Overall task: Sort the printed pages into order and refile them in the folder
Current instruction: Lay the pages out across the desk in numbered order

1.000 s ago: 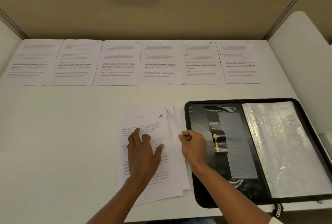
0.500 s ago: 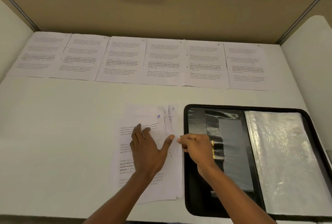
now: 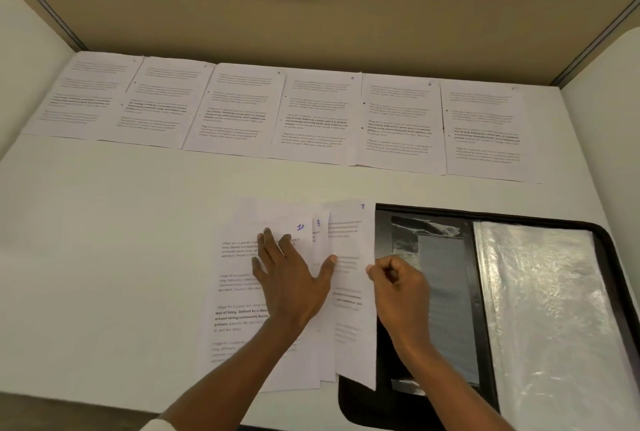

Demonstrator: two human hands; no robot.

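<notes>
Far row: six pages (image 3: 315, 115), edge to edge, against the partition. Near stack: fanned, three numbered corners showing, 10, 8 and 7.

Left hand (image 3: 291, 278): fingers straight and spread, pressed flat on the page marked 10 (image 3: 239, 292).

Right hand (image 3: 398, 288): fingers curled, pinching the right edge of the page marked 7 (image 3: 349, 247), which overhangs the left edge of the one open folder (image 3: 360, 403).

Bare desk (image 3: 104, 240) lies left of the stack and between stack and row.
</notes>
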